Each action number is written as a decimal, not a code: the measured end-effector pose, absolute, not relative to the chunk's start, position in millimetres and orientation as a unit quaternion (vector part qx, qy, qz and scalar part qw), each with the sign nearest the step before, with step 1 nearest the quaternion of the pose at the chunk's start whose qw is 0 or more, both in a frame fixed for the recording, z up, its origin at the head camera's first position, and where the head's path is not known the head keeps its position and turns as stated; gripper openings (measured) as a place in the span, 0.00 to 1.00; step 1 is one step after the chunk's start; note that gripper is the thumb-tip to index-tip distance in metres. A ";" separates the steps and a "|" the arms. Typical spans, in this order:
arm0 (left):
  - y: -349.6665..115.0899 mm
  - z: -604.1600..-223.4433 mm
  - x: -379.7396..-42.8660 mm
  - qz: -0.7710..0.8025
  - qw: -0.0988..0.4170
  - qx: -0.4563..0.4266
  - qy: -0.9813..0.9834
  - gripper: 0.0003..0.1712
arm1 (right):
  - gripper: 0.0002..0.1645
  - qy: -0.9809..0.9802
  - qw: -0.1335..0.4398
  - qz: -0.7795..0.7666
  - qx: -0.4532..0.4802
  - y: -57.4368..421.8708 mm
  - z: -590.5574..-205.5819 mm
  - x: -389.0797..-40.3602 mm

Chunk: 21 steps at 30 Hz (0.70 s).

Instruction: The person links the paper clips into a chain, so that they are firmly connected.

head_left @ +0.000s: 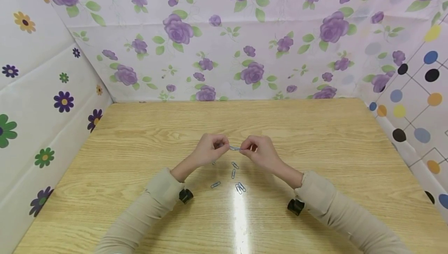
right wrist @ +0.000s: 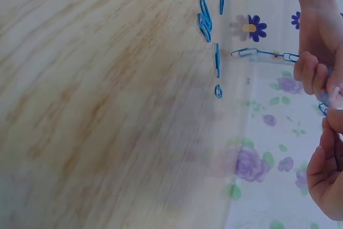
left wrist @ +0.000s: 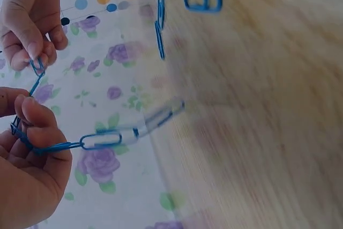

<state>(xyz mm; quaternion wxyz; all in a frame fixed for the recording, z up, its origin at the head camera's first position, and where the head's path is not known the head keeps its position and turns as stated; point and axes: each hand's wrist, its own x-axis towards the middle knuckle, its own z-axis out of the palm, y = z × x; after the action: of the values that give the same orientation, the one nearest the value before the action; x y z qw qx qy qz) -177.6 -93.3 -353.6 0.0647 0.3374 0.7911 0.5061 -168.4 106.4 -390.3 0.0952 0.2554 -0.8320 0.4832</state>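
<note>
Both hands meet over the middle of the table with a chain of blue paper clips (head_left: pixel 234 148) stretched between their fingertips. My left hand (head_left: pixel 210 149) curls its fingers round part of the chain. From that hand, a tail of linked clips (left wrist: pixel 102 140) hangs down in the left wrist view. My right hand (head_left: pixel 260 153) pinches the end paper clip (left wrist: pixel 36 67) between thumb and forefinger. In the right wrist view, the left hand (right wrist: pixel 319 36) is above the right hand (right wrist: pixel 327 181), and the links inside the left fingers are partly hidden.
Several loose blue paper clips lie on the wooden table (head_left: pixel 140 149) below the hands: one paper clip (head_left: pixel 215 184) to the left, an overlapping pair (head_left: pixel 240 188) nearer me, and others farther up. Flowered cloth (head_left: pixel 224 63) stands behind, with patterned sheets at both sides.
</note>
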 end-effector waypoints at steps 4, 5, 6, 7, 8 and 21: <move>-95.4 -353.8 -177.5 0.506 0.059 0.331 0.795 0.07 | 0.09 -0.831 0.102 0.483 0.254 107.6 -390.2 -168.4; -95.8 -354.3 -177.8 0.508 0.062 0.330 0.793 0.07 | 0.09 -0.832 0.102 0.482 0.253 108.0 -390.2 -168.4; -96.0 -354.9 -178.1 0.509 0.063 0.329 0.793 0.06 | 0.08 -0.834 0.101 0.481 0.252 108.5 -390.1 -168.5; -96.2 -355.2 -178.2 0.511 0.066 0.326 0.792 0.06 | 0.08 -0.835 0.099 0.480 0.250 108.9 -390.0 -168.6; -96.4 -355.4 -178.3 0.512 0.069 0.322 0.793 0.06 | 0.07 -0.836 0.097 0.479 0.247 109.3 -390.0 -168.6; -95.5 -360.8 -180.8 0.494 0.084 0.325 0.802 0.09 | 0.05 -0.844 0.078 0.471 0.243 109.1 -387.5 -170.1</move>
<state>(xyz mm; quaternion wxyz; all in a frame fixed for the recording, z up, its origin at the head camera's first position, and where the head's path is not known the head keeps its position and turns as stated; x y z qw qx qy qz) -180.8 -95.5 -360.8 0.0837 0.3251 0.8021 0.4940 -170.1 109.1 -387.5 0.0776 0.2427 -0.8444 0.4713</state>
